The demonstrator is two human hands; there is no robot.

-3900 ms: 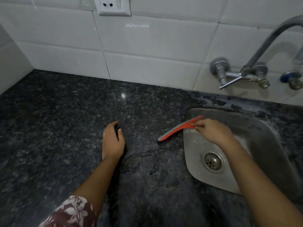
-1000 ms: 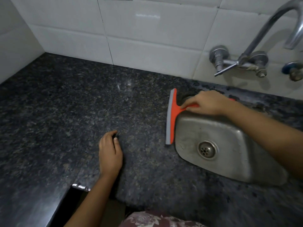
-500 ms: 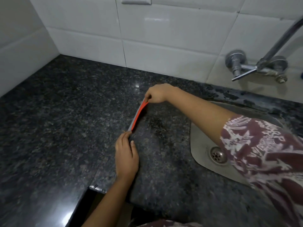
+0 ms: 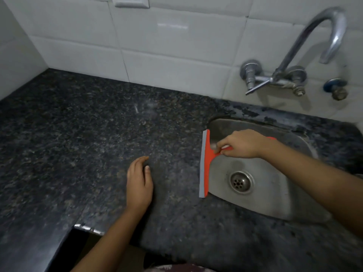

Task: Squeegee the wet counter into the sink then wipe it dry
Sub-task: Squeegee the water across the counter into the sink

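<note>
An orange squeegee is held at the left rim of the steel sink. Its grey blade is laid along that rim, running from near to far, on the edge where the dark speckled counter meets the basin. The handle is pointed to the right, out over the basin, and is gripped by the right hand, whose fingers are curled round it with the thumb set near the neck. The right forearm is extended across the sink from the right edge of the view. The left hand is rested palm down on the counter, left of the squeegee and apart from it; its fingers are loosely bent and nothing is held in it. The round drain is seen in the sink floor, just right of the near end of the blade. A curved metal tap is mounted on the white tiled wall behind the sink, with a blue-capped valve to its right. The lower edge of a white socket plate is seen at the top of the view. Whether the counter surface is wet cannot be told from this view.
</note>
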